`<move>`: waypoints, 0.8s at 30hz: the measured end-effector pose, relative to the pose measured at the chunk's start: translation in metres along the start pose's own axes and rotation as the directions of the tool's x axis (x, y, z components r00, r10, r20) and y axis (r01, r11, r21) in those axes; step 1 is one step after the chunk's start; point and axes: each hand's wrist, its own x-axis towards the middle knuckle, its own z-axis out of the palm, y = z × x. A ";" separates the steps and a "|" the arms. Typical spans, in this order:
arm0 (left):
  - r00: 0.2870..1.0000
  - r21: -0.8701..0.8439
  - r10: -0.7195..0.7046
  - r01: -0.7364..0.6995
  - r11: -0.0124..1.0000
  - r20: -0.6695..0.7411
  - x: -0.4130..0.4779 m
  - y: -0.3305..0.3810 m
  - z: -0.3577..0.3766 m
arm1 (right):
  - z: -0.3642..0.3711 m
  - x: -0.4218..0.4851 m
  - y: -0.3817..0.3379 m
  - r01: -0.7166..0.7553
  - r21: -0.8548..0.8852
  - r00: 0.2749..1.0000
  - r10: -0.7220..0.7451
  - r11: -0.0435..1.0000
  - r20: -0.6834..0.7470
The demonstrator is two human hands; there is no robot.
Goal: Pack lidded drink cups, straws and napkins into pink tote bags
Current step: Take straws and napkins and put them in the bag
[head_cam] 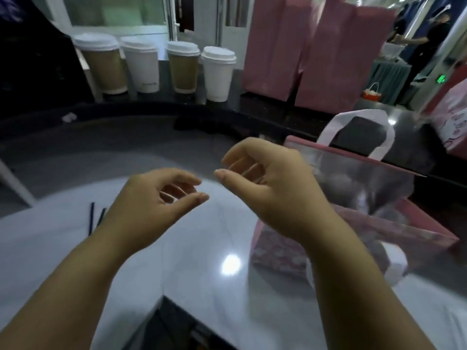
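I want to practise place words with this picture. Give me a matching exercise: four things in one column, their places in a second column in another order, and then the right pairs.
Things
1. lidded cups
2. straws
3. open tote bag
4. tall pink bags

Places
A. standing upright at the back right
B. on the pale counter, left of the left hand
C. in a row at the back left
D. on the counter, right of the right hand

Pairs: 1-C; 2-B; 3-D; 4-A
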 end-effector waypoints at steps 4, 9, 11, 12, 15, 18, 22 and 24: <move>0.974 0.002 -0.226 0.226 0.974 -0.020 -0.034 -0.062 -0.014 | 0.062 0.010 -0.001 -0.085 -0.015 0.995 0.085 0.996 0.046; 0.904 0.048 -0.424 0.427 0.903 -0.055 -0.063 -0.125 -0.015 | 0.124 0.012 0.011 -0.222 -0.039 0.959 0.225 0.974 0.170; 0.879 0.062 -0.469 0.474 0.878 -0.085 -0.069 -0.146 -0.010 | 0.141 0.012 0.017 -0.255 -0.071 0.934 0.264 0.964 0.240; 0.872 0.080 -0.480 0.488 0.869 -0.096 -0.071 -0.156 -0.007 | 0.147 0.012 0.020 -0.264 -0.091 0.921 0.279 0.960 0.271; 0.856 0.162 -0.502 0.516 0.841 -0.122 -0.070 -0.184 0.007 | 0.160 0.013 0.030 -0.288 -0.132 0.889 0.316 0.949 0.332; 0.828 0.268 -0.537 0.560 0.784 -0.161 -0.066 -0.200 0.017 | 0.168 0.016 0.040 -0.307 -0.158 0.862 0.344 0.939 0.373; 0.814 0.462 -0.560 0.560 0.688 -0.152 -0.056 -0.208 0.022 | 0.172 0.023 0.050 -0.325 -0.176 0.835 0.369 0.929 0.408; 0.805 0.527 -0.575 0.554 0.644 -0.144 -0.050 -0.210 0.022 | 0.174 0.026 0.054 -0.333 -0.178 0.828 0.377 0.926 0.415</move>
